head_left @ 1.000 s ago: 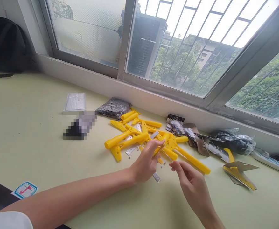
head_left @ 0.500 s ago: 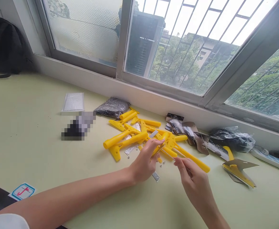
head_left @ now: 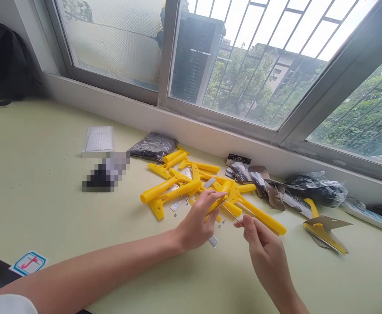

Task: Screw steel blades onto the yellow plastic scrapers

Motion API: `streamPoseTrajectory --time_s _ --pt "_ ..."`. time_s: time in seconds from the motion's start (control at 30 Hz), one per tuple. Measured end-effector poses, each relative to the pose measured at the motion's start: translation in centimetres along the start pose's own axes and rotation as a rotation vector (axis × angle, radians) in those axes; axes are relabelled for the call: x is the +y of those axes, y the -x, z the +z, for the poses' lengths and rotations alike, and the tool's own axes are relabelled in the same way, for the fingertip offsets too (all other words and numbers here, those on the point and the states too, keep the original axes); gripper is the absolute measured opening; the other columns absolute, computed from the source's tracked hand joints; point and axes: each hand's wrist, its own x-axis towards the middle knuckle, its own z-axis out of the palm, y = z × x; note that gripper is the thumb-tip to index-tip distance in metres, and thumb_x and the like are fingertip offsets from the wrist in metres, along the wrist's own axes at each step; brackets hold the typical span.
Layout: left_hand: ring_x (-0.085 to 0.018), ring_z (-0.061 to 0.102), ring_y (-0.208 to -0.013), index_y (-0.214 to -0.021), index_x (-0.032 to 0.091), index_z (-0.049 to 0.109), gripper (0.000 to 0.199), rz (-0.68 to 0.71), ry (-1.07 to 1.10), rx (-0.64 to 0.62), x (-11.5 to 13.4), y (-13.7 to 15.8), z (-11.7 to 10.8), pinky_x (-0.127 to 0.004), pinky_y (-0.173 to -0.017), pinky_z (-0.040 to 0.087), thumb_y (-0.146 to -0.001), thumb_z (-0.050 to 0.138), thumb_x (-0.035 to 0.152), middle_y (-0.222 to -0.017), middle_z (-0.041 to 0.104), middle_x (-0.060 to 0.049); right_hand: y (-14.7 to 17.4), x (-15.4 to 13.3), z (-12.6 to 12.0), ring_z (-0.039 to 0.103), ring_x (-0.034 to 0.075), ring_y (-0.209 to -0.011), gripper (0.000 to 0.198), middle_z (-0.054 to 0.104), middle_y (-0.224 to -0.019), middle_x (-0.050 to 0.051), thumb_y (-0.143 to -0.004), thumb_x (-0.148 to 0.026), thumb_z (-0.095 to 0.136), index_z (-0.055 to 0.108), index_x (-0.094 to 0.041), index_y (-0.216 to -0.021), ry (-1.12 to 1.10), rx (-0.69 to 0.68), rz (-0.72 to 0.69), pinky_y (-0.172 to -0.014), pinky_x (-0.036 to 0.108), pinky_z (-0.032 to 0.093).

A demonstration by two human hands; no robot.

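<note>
My left hand is closed around a yellow plastic scraper, whose far part merges with the pile behind it. In my right hand is a screwdriver with a thin metal shaft; its grip is hidden in my fingers. The shaft's tip meets the scraper beside my left fingertips. More yellow scraper parts lie heaped just beyond both hands. Several small metal nuts are scattered near the pile. A flat metal blade lies below my left hand, partly covered by it.
Behind the pile sits a black plastic-wrapped packet, with a clear flat box to its left. Packaging cards and a bagged black item line the window wall. At right lies a yellow piece with brown cardboard.
My right hand has shifted slightly and its fingers have changed position on the screwdriver, showing more of the shaft. My left hand keeps its hold. The view has moved a little.
</note>
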Motion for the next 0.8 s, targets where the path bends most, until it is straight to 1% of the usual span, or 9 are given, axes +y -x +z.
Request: streamPoseTrajectory --time_s 0.07,0.17,0.27,0.33,0.43,0.5,0.57,0.67,0.8 --pt "-0.025 0.055 -0.125 -0.140 0.030 0.054 0.041 -0.014 -0.001 0.024 -0.1 0.0 0.0 -0.049 -0.112 0.047 -0.101 0.048 0.019 -0.134 0.055 -0.010 -0.4 0.4 -0.3 0.034 0.013 -0.058 0.058 0.039 -0.065 -0.001 -0.089 -0.074 0.053 0.073 -0.019 -0.093 -0.099 -0.126 0.093 -0.050 0.026 0.030" --pt "-0.024 0.056 -0.122 -0.140 0.029 0.054 0.041 -0.035 -0.001 0.052 -0.2 -0.1 -0.1 -0.047 -0.111 0.048 -0.100 0.049 0.018 -0.133 0.056 -0.010 -0.8 0.5 -0.8 0.034 0.012 -0.060 0.053 0.037 -0.065 -0.003 -0.086 -0.070 0.061 0.075 -0.020 -0.097 -0.160 -0.306 0.167 -0.057 0.026 0.036" --pt "-0.024 0.056 -0.122 -0.138 0.028 0.055 0.040 -0.048 -0.002 0.059 -0.2 -0.1 -0.1 -0.046 -0.110 0.048 -0.100 0.049 0.017 -0.133 0.056 -0.010 -0.7 0.2 -0.9 0.042 0.012 -0.066 0.047 0.052 -0.075 0.000 -0.080 -0.067 0.071 0.075 -0.022 -0.094 -0.181 -0.289 0.184 -0.063 0.026 0.043" --pt "-0.024 0.057 -0.121 -0.138 0.028 0.055 0.040 -0.052 -0.003 0.060 -0.2 -0.1 0.0 -0.046 -0.109 0.048 -0.100 0.050 0.017 -0.134 0.057 -0.010 -0.4 -0.1 -0.6 0.040 0.011 -0.063 0.047 0.055 -0.078 0.000 -0.079 -0.066 0.072 0.075 -0.022 -0.095 -0.186 -0.238 0.185 -0.056 0.024 0.039" --pt "-0.024 0.058 -0.119 -0.139 0.027 0.054 0.040 -0.057 -0.001 0.065 -0.3 -0.2 0.0 -0.046 -0.107 0.049 -0.100 0.050 0.018 -0.135 0.058 -0.010 -0.1 -0.2 0.0 0.030 0.010 -0.058 0.051 0.041 -0.066 -0.003 -0.080 -0.067 0.070 0.075 -0.020 -0.101 -0.131 -0.180 0.145 -0.049 0.024 0.026" --pt "-0.024 0.059 -0.119 -0.139 0.027 0.054 0.040 -0.057 0.002 0.064 -0.3 -0.2 -0.1 -0.045 -0.106 0.050 -0.100 0.050 0.018 -0.134 0.058 -0.010 -0.1 0.0 0.1 0.029 0.011 -0.059 0.055 0.032 -0.064 -0.004 -0.083 -0.068 0.066 0.075 -0.019 -0.106 -0.107 -0.170 0.124 -0.049 0.024 0.026" --pt "-0.024 0.059 -0.118 -0.139 0.028 0.054 0.041 -0.056 0.006 0.063 -0.3 -0.1 -0.1 -0.044 -0.105 0.051 -0.100 0.049 0.017 -0.133 0.058 -0.010 -0.3 0.3 -0.1 0.027 0.011 -0.059 0.058 0.028 -0.067 -0.004 -0.088 -0.069 0.059 0.074 -0.017 -0.109 -0.154 -0.209 0.149 -0.050 0.025 0.027" --pt "-0.024 0.060 -0.119 -0.140 0.028 0.054 0.042 -0.058 0.007 0.071 -0.2 -0.1 -0.1 -0.044 -0.104 0.052 -0.100 0.049 0.017 -0.132 0.059 -0.010 -0.8 0.6 -0.7 0.028 0.011 -0.059 0.059 0.027 -0.070 -0.004 -0.088 -0.070 0.058 0.075 -0.016 -0.102 -0.246 -0.305 0.175 -0.051 0.026 0.031" --pt "-0.024 0.060 -0.118 -0.140 0.028 0.055 0.042 -0.062 0.005 0.078 -0.2 -0.2 -0.2 -0.044 -0.105 0.051 -0.099 0.050 0.016 -0.134 0.059 -0.009 -1.3 0.9 -1.4 0.035 0.011 -0.060 0.053 0.040 -0.070 -0.002 -0.082 -0.068 0.069 0.075 -0.018 -0.100 -0.230 -0.384 0.174 -0.053 0.025 0.034"
